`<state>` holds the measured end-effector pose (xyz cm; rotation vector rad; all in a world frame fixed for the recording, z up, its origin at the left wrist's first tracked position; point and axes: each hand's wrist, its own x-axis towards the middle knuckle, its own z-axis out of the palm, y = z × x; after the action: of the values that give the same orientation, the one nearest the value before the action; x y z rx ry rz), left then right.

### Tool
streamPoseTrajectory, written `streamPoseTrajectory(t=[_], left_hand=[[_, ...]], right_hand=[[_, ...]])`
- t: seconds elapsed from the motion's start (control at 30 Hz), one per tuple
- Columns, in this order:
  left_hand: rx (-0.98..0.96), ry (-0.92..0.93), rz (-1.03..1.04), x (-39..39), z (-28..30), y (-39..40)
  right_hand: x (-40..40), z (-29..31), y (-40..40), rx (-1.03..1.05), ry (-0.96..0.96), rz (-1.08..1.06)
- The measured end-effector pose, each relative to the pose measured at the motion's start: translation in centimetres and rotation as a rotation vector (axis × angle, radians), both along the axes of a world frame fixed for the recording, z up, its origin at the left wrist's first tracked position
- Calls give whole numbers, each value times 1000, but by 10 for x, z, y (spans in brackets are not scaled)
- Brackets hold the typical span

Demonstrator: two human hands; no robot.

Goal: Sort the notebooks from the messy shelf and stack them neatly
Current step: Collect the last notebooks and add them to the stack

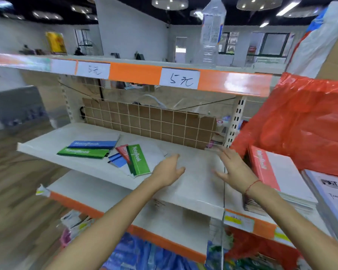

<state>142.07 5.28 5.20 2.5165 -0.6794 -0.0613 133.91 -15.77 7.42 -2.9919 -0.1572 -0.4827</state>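
Left hand (169,169) and right hand (233,168) — outstretched, fingers straight.

Notebooks lie flat on the middle shelf (193,164), in two loose groups toward its left half. Left group: a blue-banded notebook (93,144) behind a green-banded notebook (82,152), both lengthwise along the shelf, overlapping. Second group, near the front edge: a green-banded notebook (139,160) uppermost, angled, overlapping a red-banded notebook (123,151) and a blue-banded one (118,160). Covers are white with coloured spine bands.
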Motion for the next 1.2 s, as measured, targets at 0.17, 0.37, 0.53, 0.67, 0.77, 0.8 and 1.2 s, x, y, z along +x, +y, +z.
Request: streamPoseTrajectory(t=[0.17, 0.37, 0.53, 0.67, 0.77, 0.8, 1.2], left_hand=[[-23, -75, 208, 49, -11, 98], [127, -90, 425, 126, -29, 214], [275, -111, 346, 188, -47, 263], [351, -91, 238, 231, -54, 257], [339, -36, 143, 251, -59, 237], [351, 0, 114, 255, -62, 230], [626, -153, 143, 254, -61, 252]], right_hand=[[65, -18, 83, 15, 193, 139], [132, -50, 163, -106, 389, 186], [165, -65, 190, -124, 495, 70], [163, -71, 196, -188, 448, 8], [159, -72, 198, -203, 428, 21], [160, -73, 197, -201, 435, 24], [164, -85, 192, -168, 333, 12]])
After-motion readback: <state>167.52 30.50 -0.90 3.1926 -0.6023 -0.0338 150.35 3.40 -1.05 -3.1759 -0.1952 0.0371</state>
